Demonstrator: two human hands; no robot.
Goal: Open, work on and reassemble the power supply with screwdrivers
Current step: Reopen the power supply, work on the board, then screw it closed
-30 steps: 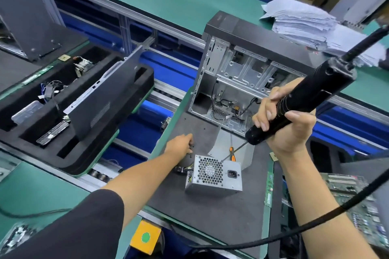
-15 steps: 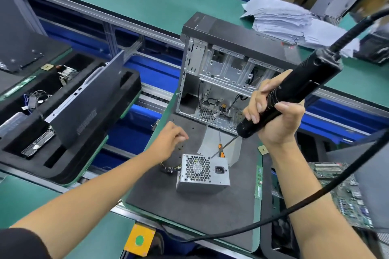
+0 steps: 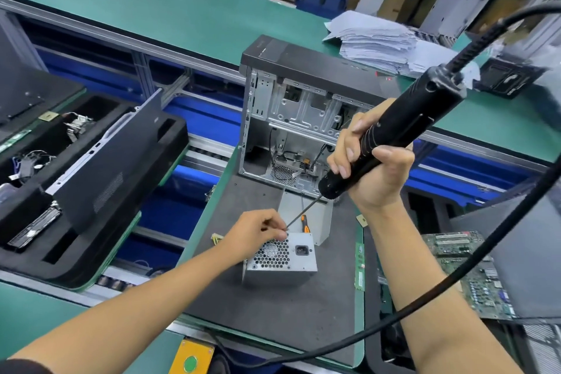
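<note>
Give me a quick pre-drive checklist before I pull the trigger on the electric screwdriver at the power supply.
1. Driver grip: right hand wraps the electric screwdriver firmly: ok.
2. Bit guidance: left hand pinches near the tip of the bit at the top edge of the power supply: ok.
3. Bit seated in a screw head: hidden by the fingers: cannot tell.
4. Power supply support: it rests flat on the grey mat: ok.
5. Cable slack: hangs loose, clear of the unit: ok.
6. Fingers clear of the spinning bit: they touch it: not ok.
</note>
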